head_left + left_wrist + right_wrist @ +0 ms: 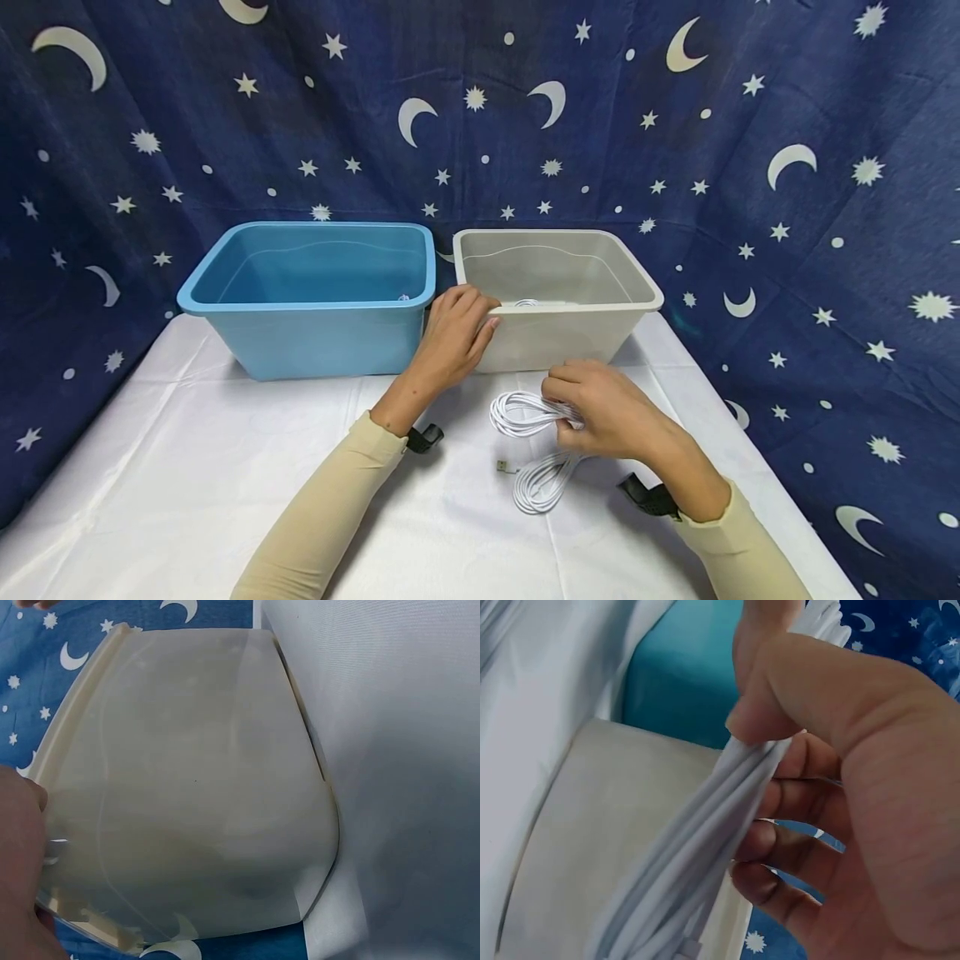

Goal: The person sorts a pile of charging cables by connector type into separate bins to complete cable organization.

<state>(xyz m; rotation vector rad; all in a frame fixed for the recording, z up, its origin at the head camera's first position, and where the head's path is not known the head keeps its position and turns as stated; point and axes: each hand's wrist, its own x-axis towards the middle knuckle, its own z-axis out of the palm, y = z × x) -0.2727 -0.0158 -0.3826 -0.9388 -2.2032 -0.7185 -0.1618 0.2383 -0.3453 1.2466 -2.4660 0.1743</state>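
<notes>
My right hand (pixel 603 408) pinches a coiled white USB cable (pixel 543 485) between thumb and fingers, just in front of the grey bin (pixel 555 337). Loops of the cable spread out on both sides of the grip, and its metal plug (pixel 504 467) sticks out to the left. In the right wrist view the bundled white strands (pixel 697 825) run under the thumb. My left hand (pixel 453 329) holds the near rim of the grey bin at its left corner, fingers over the edge.
Left of the grey bin stands a blue bin (pixel 315 342), with a small item (pixel 403 297) partly visible inside. A white coiled item (pixel 527 302) shows within the grey bin. A white cloth (pixel 187 467) covers the table; a dark blue curtain (pixel 495 100) hangs behind.
</notes>
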